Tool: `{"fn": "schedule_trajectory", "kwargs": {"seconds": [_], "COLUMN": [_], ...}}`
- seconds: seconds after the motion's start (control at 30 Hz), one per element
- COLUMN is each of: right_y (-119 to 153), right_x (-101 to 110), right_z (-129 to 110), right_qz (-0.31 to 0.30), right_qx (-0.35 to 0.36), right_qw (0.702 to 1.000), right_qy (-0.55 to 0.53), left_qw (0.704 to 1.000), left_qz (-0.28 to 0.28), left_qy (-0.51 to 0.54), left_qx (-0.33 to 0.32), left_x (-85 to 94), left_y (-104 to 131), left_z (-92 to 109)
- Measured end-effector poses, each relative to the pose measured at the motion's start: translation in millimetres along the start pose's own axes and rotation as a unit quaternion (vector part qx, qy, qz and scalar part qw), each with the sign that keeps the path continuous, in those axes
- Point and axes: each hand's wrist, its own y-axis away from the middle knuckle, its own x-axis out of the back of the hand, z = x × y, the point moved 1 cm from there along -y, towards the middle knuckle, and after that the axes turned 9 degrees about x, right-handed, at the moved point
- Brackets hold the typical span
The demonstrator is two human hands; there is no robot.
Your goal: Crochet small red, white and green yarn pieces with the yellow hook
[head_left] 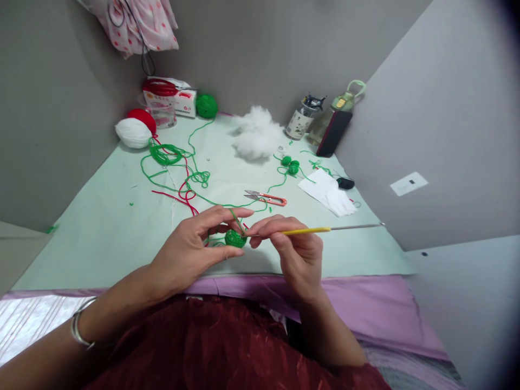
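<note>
My left hand (189, 244) pinches a small round green crochet piece (235, 239) between thumb and fingers, near the table's front edge. A strand of green yarn runs over its raised index finger. In my right hand (298, 249) is a crochet hook with a yellow handle (306, 231), held like a pen. The hook's tip meets the right side of the green piece; the exact stitch is too small to make out. Its silver far end points right. Orange-handled thread snips (266, 198) lie just beyond the hands.
Tangled green yarn (166, 154), a white ball (133, 133) and a green ball (207, 105) are at the left and back. White stuffing (258, 134), small green balls (293, 167), papers (327, 192), a pen holder (299, 122) and a bottle (325, 122) stand or lie further right.
</note>
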Motion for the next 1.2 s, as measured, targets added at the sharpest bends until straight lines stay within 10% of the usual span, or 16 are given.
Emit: {"fn": "schedule_trajectory", "kwargs": {"seconds": [0.57, 0.7, 0.87, 1.2], "right_y": [23.6, 30.1, 24.2, 11.2], "right_x": [-5.1, -3.7, -6.2, 5.3], "right_z": [2.0, 3.7, 9.2, 2.6], "right_qz": [-0.072, -0.075, 0.013, 0.081], "right_qx": [0.204, 0.263, 0.223, 0.034], "right_qw": [0.910, 0.875, 0.948, 0.996], "right_qy": [0.355, 0.399, 0.228, 0.024], "left_qw": [0.995, 0.965, 0.899, 0.928], "left_qz": [0.056, -0.023, -0.139, -0.105], "left_qy": [0.075, 0.238, 0.367, 0.306], "left_qx": [0.033, 0.109, 0.194, 0.183], "left_x": [-17.5, -21.5, -19.1, -7.4], "left_y": [10.4, 12.6, 5.6, -0.2], "left_z": [-2.2, -11.2, -14.7, -10.6]}}
